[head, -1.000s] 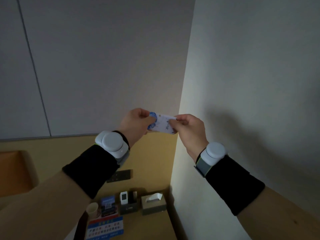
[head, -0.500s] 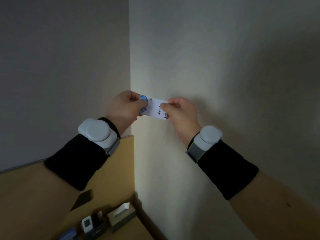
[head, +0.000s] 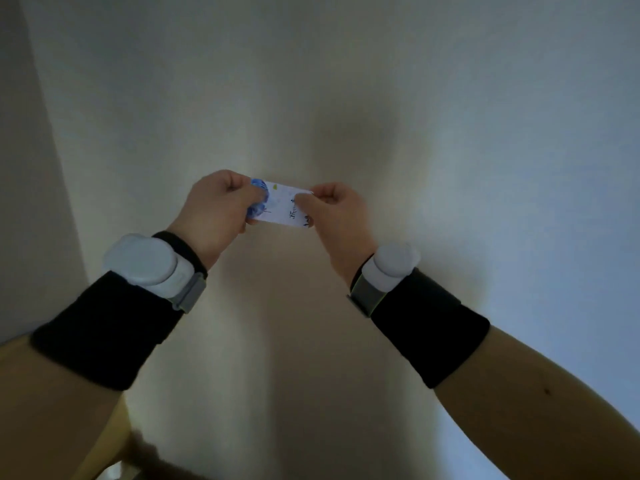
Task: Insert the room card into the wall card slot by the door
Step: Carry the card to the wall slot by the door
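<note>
I hold the room card (head: 281, 206) up in front of the pale wall (head: 381, 98). My left hand (head: 219, 210) pinches its left end, and my right hand (head: 335, 213) pinches its right end.

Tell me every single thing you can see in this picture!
room card: one, white with blue print at its left end, held flat in the middle of the view.
wall: one, pale and bare, straight ahead behind the card; no card slot shows.
wooden panel: one, yellowish, bottom left corner.
wrist devices: two, white, one on the left wrist, one on the right.
wristbands: two, black, one on the left forearm, one on the right.
left hand: one, fingers pinching the card's left end.
right hand: one, fingers pinching the card's right end.
</note>
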Demonstrator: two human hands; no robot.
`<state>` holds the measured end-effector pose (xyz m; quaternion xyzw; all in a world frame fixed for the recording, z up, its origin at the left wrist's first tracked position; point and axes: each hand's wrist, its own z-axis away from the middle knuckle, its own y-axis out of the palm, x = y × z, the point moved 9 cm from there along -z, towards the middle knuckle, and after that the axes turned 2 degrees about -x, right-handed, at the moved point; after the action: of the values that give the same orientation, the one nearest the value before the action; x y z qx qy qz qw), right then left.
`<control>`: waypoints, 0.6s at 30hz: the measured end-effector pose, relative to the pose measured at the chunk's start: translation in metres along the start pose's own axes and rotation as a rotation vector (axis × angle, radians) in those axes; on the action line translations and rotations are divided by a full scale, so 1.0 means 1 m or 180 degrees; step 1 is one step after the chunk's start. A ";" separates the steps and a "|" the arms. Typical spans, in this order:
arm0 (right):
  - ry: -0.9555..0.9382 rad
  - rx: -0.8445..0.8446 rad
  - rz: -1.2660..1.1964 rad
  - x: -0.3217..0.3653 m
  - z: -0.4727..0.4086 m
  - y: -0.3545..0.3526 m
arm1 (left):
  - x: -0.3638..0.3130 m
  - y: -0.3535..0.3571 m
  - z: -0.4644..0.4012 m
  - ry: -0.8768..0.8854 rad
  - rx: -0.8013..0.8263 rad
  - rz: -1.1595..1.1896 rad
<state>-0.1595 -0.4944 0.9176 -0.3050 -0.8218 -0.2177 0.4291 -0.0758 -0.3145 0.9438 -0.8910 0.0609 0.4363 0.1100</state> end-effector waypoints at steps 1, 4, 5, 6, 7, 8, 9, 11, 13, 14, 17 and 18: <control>-0.0034 -0.0103 0.0056 0.004 -0.001 -0.023 | -0.008 0.019 0.004 0.0033 0.0078 0.0049; -0.0112 -0.0292 0.0202 0.017 0.001 -0.089 | -0.035 0.076 0.015 0.0147 0.0282 0.0154; -0.0148 -0.0369 0.0256 0.023 0.003 -0.119 | -0.049 0.101 0.023 0.0187 0.0365 0.0205; -0.0157 -0.0442 0.0253 0.027 0.004 -0.142 | -0.060 0.118 0.030 0.0236 0.0418 0.0202; -0.0199 -0.0540 0.0306 0.035 0.006 -0.182 | -0.076 0.150 0.042 0.0261 0.0492 0.0240; -0.0217 -0.0562 0.0307 0.038 0.007 -0.194 | -0.081 0.160 0.045 0.0273 0.0503 0.0223; -0.0210 -0.0596 0.0310 0.042 0.010 -0.216 | -0.091 0.177 0.053 0.0289 0.0537 0.0256; -0.0178 -0.0666 0.0295 0.048 0.016 -0.250 | -0.107 0.207 0.067 0.0322 0.0622 0.0337; -0.0177 -0.0761 0.0319 0.059 0.024 -0.306 | -0.132 0.251 0.091 0.0336 0.0696 0.0433; -0.0189 -0.0790 0.0329 0.065 0.027 -0.333 | -0.145 0.272 0.102 0.0343 0.0744 0.0483; -0.0223 -0.0908 0.0417 0.082 0.039 -0.411 | -0.182 0.334 0.138 0.0340 0.0941 0.0622; -0.0229 -0.0954 0.0420 0.087 0.042 -0.437 | -0.194 0.355 0.151 0.0336 0.1014 0.0662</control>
<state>-0.5238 -0.7552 0.9258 -0.4265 -0.7732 -0.2982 0.3625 -0.3824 -0.6183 0.9567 -0.8729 0.2266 0.3828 0.2005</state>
